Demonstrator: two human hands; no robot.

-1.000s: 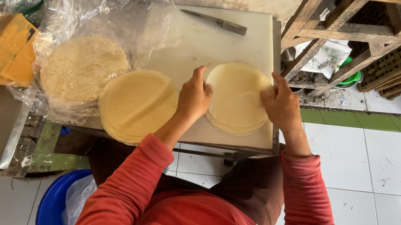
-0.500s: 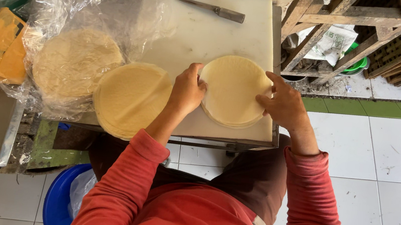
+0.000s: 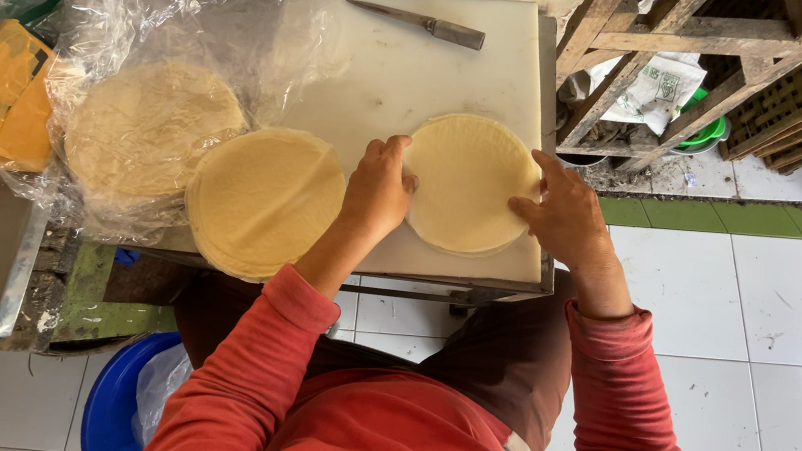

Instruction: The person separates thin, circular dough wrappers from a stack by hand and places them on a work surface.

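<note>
Head view, pale round thin wrapper point(image 3: 466, 183) flat on white board point(image 3: 408, 75), both hands, left point(image 3: 377, 191), right point(image 3: 566, 212), open, fingertips pressing its edges

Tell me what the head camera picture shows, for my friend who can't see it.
A person in red sleeves presses the left hand and right hand on the edges of a round pale wrapper lying on a white cutting board. A stack of wrappers sits left; a knife lies beyond.
</note>
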